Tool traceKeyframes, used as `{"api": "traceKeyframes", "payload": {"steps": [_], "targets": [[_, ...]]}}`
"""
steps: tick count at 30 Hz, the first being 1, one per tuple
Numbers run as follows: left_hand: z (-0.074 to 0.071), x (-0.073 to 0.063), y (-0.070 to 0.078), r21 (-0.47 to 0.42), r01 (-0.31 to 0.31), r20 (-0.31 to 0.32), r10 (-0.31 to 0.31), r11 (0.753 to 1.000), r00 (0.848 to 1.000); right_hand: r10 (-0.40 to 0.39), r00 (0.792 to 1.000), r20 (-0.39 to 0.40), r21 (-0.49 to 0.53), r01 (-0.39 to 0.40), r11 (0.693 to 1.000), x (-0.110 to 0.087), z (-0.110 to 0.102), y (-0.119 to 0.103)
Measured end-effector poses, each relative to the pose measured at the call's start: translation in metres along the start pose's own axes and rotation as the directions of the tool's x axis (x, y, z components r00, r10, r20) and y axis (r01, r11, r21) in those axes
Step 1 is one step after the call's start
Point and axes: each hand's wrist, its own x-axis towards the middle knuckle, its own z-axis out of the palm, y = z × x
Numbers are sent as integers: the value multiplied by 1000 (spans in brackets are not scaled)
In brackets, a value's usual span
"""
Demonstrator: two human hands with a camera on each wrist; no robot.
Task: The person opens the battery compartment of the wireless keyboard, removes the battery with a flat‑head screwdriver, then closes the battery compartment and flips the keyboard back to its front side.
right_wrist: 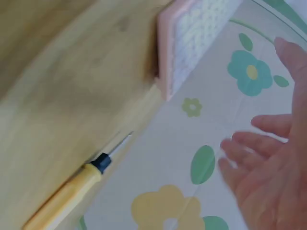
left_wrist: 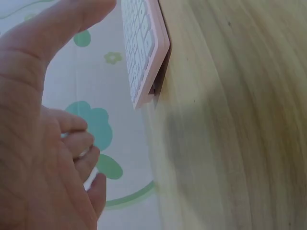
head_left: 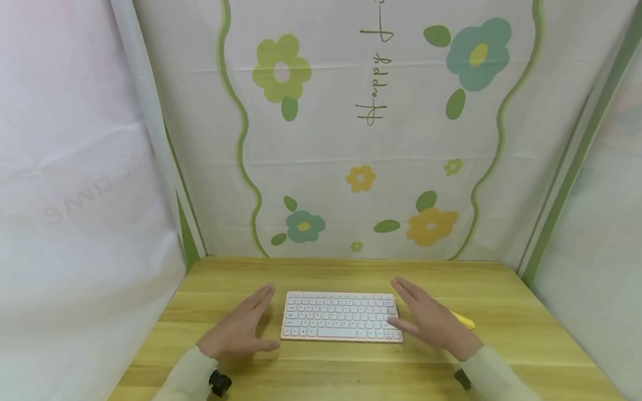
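A white keyboard with a pink edge (head_left: 341,332) lies on the wooden table between my two hands. My left hand (head_left: 242,329) hovers just off its left end, fingers extended and thumb apart, holding nothing. On the other side my right hand (head_left: 428,319) is spread at the keyboard's right end, its thumb over the corner keys in the head view; whether it touches them I cannot tell. The right wrist view shows a screwdriver (right_wrist: 72,191) with a yellow handle, black collar and thin metal shaft, lying on the table. In the head view my right hand partly hides that screwdriver (head_left: 463,320).
The wooden table (head_left: 309,383) reaches back to a white curtain (head_left: 328,133) printed with flowers and lettering. More white cloth hangs at the left (head_left: 72,238) and right (head_left: 617,239) sides. Dark wrist devices (head_left: 220,383) sit at the cuffs of both pale sleeves.
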Motion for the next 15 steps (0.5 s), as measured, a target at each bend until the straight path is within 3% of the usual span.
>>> {"api": "traceKeyframes", "payload": {"steps": [7, 15], "targets": [[5, 7, -11, -218, -11, 50, 22, 976, 999, -63, 994, 92, 200, 44, 979, 31, -11, -13], [16, 25, -18, -308, 40, 89, -13, 950, 996, -153, 965, 215, 355, 69, 932, 74, -11, -38]]}}
